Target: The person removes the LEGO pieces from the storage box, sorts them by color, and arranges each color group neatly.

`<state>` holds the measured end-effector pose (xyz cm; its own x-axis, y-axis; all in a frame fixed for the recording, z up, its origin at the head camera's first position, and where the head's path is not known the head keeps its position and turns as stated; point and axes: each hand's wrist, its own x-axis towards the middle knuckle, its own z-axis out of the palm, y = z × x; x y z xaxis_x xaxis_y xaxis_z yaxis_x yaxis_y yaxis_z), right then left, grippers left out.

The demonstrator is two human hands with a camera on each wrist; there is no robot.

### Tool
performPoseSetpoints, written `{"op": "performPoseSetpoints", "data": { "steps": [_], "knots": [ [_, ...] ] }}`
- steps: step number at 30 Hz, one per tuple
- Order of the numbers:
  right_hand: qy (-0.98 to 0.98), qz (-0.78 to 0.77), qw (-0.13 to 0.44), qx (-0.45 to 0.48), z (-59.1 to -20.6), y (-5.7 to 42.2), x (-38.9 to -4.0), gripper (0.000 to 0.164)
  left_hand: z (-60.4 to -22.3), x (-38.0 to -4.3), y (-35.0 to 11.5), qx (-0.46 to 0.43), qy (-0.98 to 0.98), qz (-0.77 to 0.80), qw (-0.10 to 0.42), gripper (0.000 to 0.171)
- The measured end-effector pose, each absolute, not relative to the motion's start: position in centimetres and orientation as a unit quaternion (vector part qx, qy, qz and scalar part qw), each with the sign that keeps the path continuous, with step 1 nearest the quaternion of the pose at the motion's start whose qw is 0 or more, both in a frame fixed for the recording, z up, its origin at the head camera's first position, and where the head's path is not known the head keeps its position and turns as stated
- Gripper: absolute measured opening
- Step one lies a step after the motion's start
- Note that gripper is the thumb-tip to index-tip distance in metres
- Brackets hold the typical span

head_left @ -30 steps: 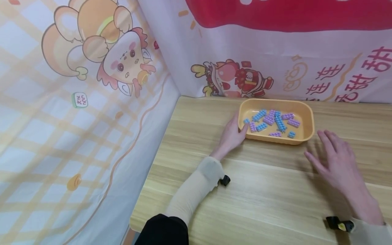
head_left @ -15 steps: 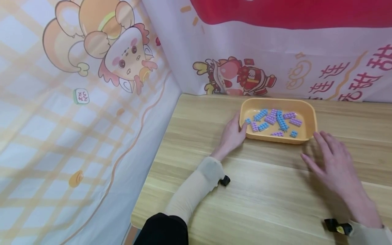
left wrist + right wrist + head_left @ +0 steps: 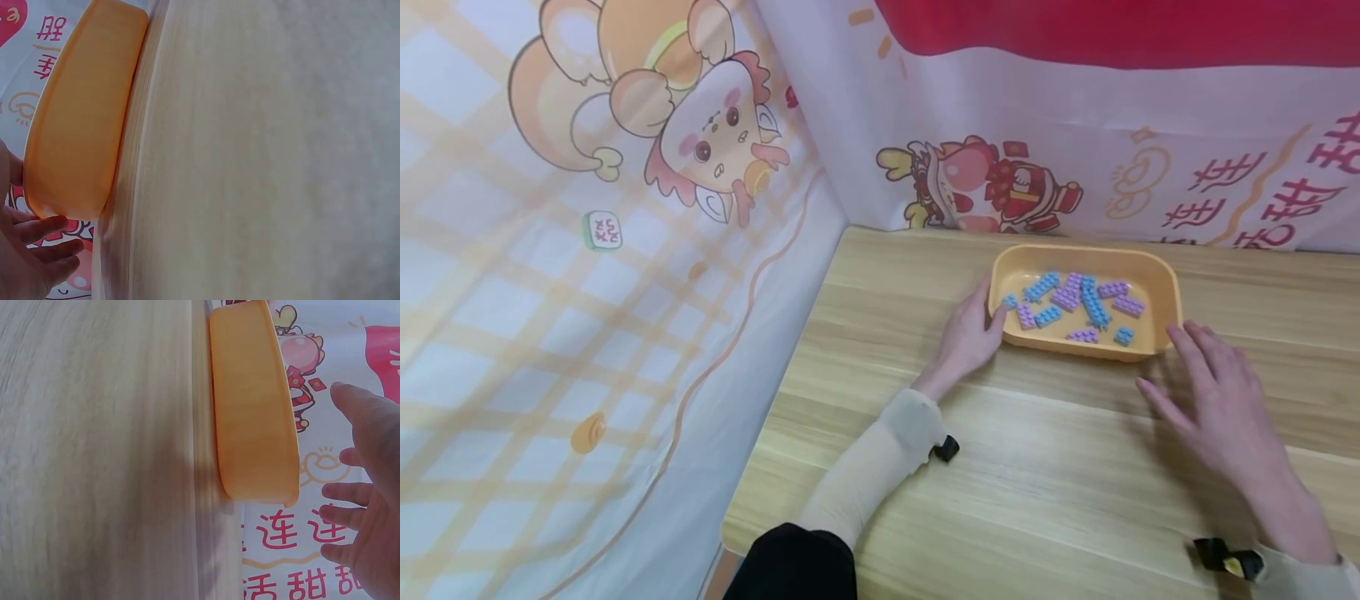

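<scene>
A yellow-orange plastic tray [image 3: 1161, 312] stands on the table near its back edge. Several purple building bricks [image 3: 1127, 306] and blue building bricks [image 3: 1093, 302] lie loose inside it. My left hand [image 3: 966, 333] holds the tray's left end, its thumb at the front left corner of the rim. In the left wrist view, its fingers [image 3: 47, 228] lie against the end wall. My right hand [image 3: 1221, 400] is spread just off the tray's front right corner, thumb apart from the fingers. Whether its fingertips touch the rim, I cannot tell.
The wooden table [image 3: 1037, 467] extends in front of the tray and to both sides. Behind it hangs a printed cloth [image 3: 1075, 108] with cartoon figures and red lettering. Another patterned cloth [image 3: 647, 333] borders the table's left edge.
The right hand has come closer to the tray's right corner. The tray has shifted slightly toward me, with the left hand staying at its end. The head view has tilted a little.
</scene>
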<state>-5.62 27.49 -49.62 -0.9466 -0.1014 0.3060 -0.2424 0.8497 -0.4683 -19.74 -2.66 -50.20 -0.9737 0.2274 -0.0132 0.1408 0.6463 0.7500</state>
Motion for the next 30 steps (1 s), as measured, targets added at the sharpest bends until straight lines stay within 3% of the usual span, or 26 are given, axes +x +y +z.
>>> {"op": "performPoseSetpoints", "data": {
  "steps": [15,30],
  "knots": [
    [-0.942,0.261,0.177,0.118,-48.4,26.3,-6.2,0.088,-50.5,-18.0,-3.7,0.144,0.915,0.375,0.03,0.066],
    [-0.944,0.246,0.173,0.133,-47.7,25.3,-7.1,0.086,-50.8,-17.2,-4.2,0.169,0.937,0.305,0.004,0.07]
  ]
}}
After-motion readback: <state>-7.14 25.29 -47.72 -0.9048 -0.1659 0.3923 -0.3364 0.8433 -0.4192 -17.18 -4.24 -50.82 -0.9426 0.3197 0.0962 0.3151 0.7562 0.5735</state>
